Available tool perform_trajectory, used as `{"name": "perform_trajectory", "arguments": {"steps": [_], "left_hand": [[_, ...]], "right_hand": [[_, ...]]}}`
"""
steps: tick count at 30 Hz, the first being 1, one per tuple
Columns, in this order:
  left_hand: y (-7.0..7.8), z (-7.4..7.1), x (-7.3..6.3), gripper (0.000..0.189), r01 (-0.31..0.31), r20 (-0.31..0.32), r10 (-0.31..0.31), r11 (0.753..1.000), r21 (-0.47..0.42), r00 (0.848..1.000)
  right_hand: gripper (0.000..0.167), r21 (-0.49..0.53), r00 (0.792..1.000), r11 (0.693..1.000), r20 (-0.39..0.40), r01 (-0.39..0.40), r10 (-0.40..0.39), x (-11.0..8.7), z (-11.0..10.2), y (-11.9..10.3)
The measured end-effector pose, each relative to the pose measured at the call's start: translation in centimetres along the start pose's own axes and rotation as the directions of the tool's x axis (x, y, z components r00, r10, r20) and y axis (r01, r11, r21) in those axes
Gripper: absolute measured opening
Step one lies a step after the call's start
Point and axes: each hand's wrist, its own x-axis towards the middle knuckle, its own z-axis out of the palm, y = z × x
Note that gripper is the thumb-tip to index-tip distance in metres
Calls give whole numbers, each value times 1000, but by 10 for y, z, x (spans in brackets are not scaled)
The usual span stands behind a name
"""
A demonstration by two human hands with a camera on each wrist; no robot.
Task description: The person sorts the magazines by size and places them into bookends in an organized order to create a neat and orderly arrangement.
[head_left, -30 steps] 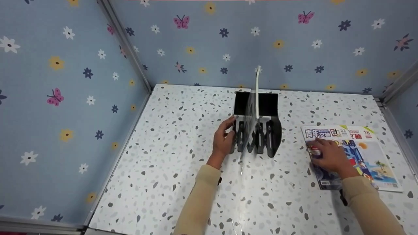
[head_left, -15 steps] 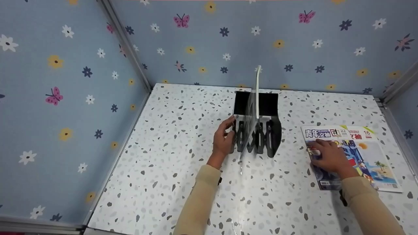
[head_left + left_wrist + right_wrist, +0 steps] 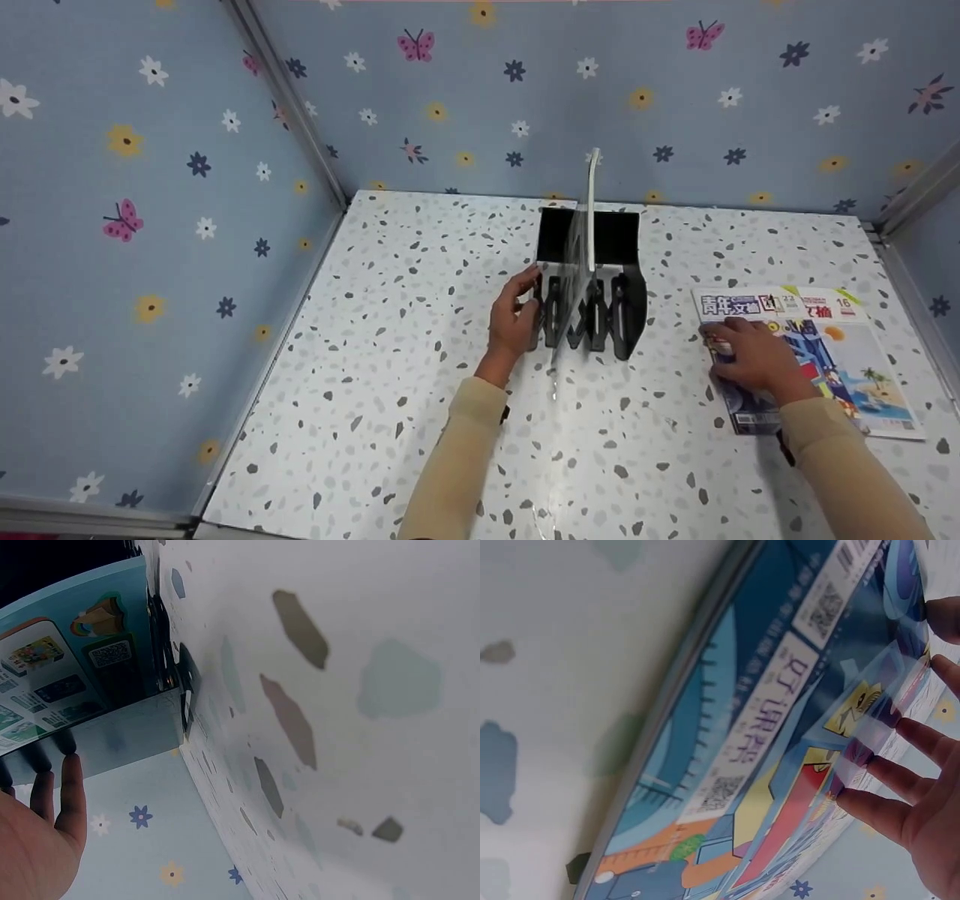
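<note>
In the head view a black expandable book rack (image 3: 619, 236) stands on the speckled table, with a thin magazine (image 3: 591, 202) upright in it, seen edge-on. My left hand (image 3: 514, 319) is at the rack's left side. The left wrist view has its fingertips against the smooth outer side panel (image 3: 131, 736), below the magazine's blue printed cover (image 3: 71, 660). To the right, two magazines lie flat and overlapping: one with a dark cover (image 3: 754, 424), the other with a beach picture (image 3: 874, 360). My right hand (image 3: 757, 360) rests over the dark one, fingers spread, fingertips touching its cover.
Behind the rack rises a blue flowered wall panel (image 3: 465, 97), and another flowered panel (image 3: 165, 262) stands at the left. Metal framing (image 3: 292, 112) runs up the corner. The white speckled tabletop (image 3: 375, 375) extends between the left panel and the rack.
The right hand's fingers have shifted slightly on the dark magazine's cover. The left hand, the rack and the upright magazine stay in place.
</note>
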Motion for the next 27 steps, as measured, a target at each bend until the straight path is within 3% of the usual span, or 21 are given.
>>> {"name": "perform_trajectory", "arguments": {"steps": [22, 27], "left_hand": [[1, 1, 0, 46, -26, -4, 26, 999, 40, 1000], [-9, 3, 1, 48, -39, -10, 39, 998, 41, 999]], "right_hand": [[72, -19, 999, 999, -8, 46, -46, 4, -1, 3], [72, 10, 1000, 1000, -4, 19, -19, 6, 0, 3]]}}
